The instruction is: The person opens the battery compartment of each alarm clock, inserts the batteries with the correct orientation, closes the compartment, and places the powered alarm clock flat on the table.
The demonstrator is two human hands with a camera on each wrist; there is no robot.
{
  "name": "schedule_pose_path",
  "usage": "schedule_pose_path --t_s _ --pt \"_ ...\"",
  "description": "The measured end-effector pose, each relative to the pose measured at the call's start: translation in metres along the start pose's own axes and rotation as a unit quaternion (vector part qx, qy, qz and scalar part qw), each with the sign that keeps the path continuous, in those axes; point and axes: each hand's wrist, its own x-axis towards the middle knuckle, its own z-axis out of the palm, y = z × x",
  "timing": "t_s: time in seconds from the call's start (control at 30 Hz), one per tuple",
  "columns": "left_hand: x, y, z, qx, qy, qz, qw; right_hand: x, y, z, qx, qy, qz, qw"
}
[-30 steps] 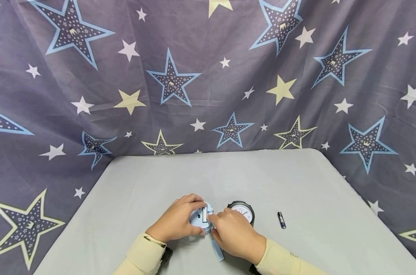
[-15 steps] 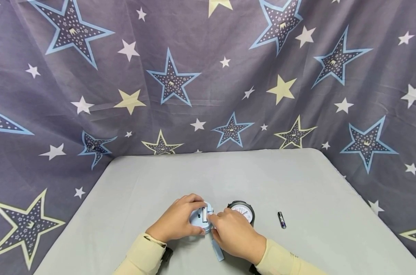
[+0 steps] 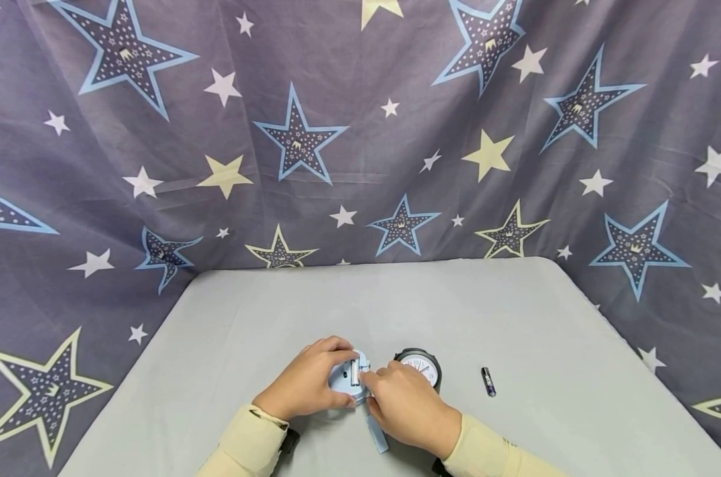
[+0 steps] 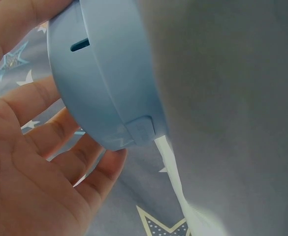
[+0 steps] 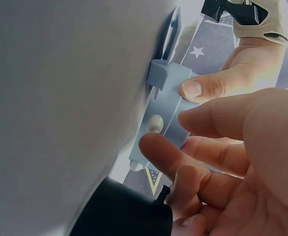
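Observation:
A light blue alarm clock (image 3: 339, 380) is held back side up, its narrow battery compartment (image 3: 355, 373) uncovered. My left hand (image 3: 312, 377) grips its left side, fingers at the far rim and thumb at the near rim; the left wrist view shows the smooth blue side (image 4: 114, 73). On the opposite side my right hand (image 3: 408, 404) grips the clock's edge, the index fingertip beside the compartment and the thumb below. In the right wrist view, two pale feet stick out of the clock's wall (image 5: 171, 101) near the fingers. A light blue battery cover (image 3: 377, 434) lies just below the right hand.
Right behind the right hand sits a black round clock (image 3: 434, 372) with a white dial, partly covered by that hand. A dark battery (image 3: 488, 382) lies farther right on the grey table (image 3: 336, 298). A star-patterned curtain (image 3: 348, 132) hangs around the table's far side.

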Motion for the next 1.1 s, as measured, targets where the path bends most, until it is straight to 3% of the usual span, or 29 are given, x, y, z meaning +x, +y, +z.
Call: schedule_pose_path --t_s 1.1 --pt "-0.0012 0.0046 -0.003 0.006 -0.01 -0.004 0.9999 -0.0005 0.0003 0.0009 0.004 0.005 0.002 1.0"
